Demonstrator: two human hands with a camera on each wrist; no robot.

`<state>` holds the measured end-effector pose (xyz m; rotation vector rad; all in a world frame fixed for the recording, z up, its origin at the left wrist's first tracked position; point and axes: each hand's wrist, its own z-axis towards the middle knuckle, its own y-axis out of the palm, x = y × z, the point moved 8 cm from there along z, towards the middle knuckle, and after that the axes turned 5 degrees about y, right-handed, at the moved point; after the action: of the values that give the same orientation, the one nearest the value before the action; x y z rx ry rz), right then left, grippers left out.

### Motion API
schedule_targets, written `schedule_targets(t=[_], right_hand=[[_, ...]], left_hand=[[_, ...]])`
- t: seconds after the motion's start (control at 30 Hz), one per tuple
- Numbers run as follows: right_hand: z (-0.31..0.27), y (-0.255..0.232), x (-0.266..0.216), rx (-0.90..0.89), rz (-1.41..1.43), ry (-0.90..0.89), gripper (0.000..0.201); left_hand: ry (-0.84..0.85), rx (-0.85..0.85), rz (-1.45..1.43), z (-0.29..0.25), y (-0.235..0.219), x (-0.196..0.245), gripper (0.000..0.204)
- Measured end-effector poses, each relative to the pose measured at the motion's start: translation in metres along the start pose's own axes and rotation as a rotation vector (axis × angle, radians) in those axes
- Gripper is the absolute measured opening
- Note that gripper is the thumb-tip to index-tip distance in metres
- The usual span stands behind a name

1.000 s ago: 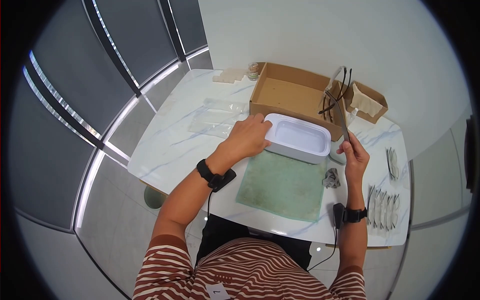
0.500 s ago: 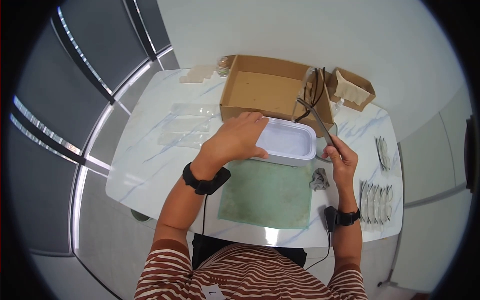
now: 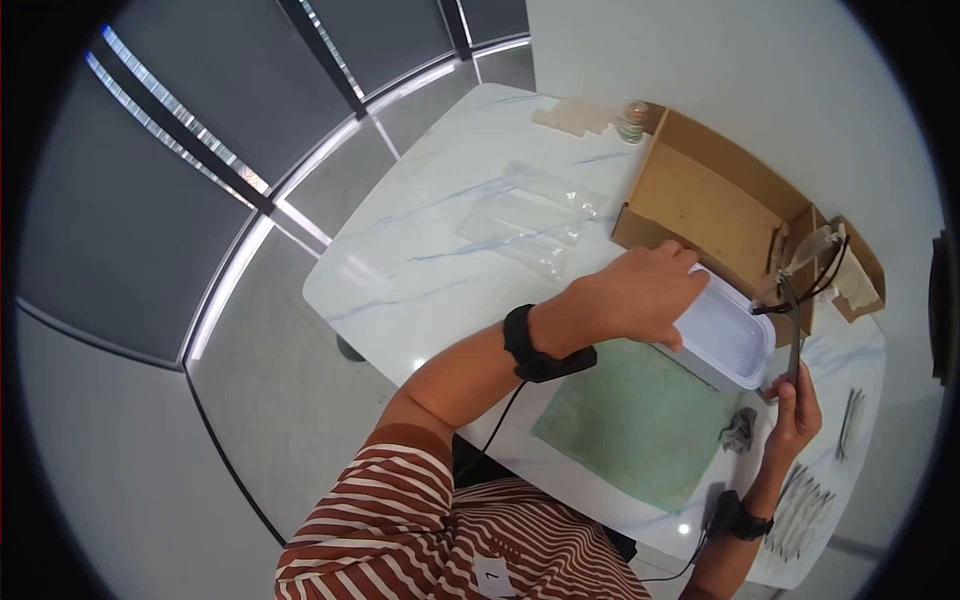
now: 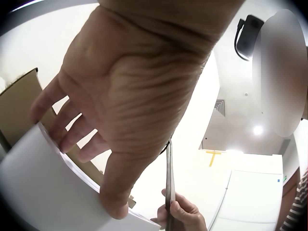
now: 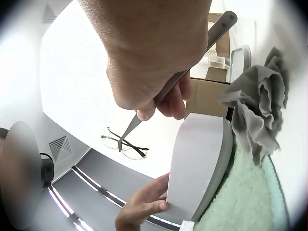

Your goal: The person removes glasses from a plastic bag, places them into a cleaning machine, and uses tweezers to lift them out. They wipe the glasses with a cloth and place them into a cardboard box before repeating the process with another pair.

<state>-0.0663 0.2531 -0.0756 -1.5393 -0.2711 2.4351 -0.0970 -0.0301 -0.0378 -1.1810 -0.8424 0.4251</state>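
My left hand (image 3: 635,295) grips the left end of a white oblong ultrasonic cleaner (image 3: 700,365), its lid off and its pale basin showing. In the left wrist view the fingers reach over the far rim while the thumb lies along the near wall. Metal tweezers (image 3: 796,340) stand upright in my right hand (image 3: 797,415), pinched between thumb and fingers. From their tips hangs a pair of glasses (image 5: 132,153) with thin frames and dark temples. In the head view the glasses overlap the cardboard box behind the cleaner's right end.
A green cloth (image 3: 640,425) lies before the cleaner, with a crumpled grey cloth (image 3: 738,430) to its right. Behind stand a cardboard box (image 3: 720,210) and a smaller box with beige cloth (image 3: 855,285). Clear plastic sleeves (image 3: 530,220) lie left; several glasses (image 3: 800,510) lie right.
The head view has turned, so the table appears rotated and shifted right. The left hand has spread further over the cleaner's end. The tweezers and hanging glasses have come lower, nearer the cleaner.
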Motion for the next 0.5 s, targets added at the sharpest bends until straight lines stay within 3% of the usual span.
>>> schedule_targets(t=[0.5], right_hand=[[-0.0036,-0.0036,0.0068,0.006,-0.049,0.046,0.044]], left_hand=[[0.049,0.081,0.068,0.0001,-0.0040,-0.0020,0.075]])
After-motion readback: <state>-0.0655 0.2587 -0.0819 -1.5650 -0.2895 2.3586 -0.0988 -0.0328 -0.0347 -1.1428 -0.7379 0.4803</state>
